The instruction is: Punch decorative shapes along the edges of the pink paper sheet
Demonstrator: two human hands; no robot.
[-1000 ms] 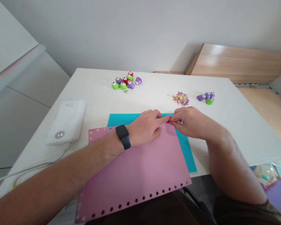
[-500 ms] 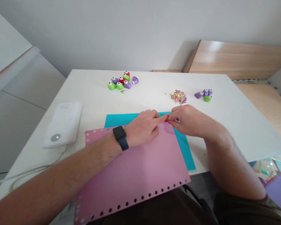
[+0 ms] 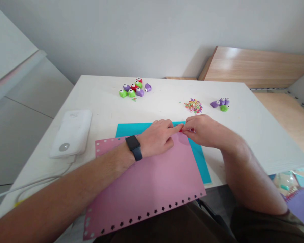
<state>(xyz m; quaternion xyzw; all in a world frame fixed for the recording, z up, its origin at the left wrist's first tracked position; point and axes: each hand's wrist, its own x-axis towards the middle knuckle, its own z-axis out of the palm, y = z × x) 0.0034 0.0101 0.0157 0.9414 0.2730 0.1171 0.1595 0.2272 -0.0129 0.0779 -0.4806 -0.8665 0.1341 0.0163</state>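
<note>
A pink sheet of paper with star-shaped holes along its near edge lies over a blue sheet. My left hand rests on the pink sheet, its index finger stretched toward the far right corner and the other fingers bent. At that corner my right hand is closed around a small red craft punch, mostly hidden by the fingers. The left fingertip meets the punch or the paper beside it; which one I cannot tell. Beyond the right hand sits a pile of colourful paper cut-outs.
Several purple, green and red craft punches are grouped at the back left, and a smaller group stands at the right. A white device with a cable lies on the left of the white table.
The view has shifted slightly, moving the table things a little to the right. Both hands keep nearly the same position at the paper's corner, and the red punch stays in the right hand.
</note>
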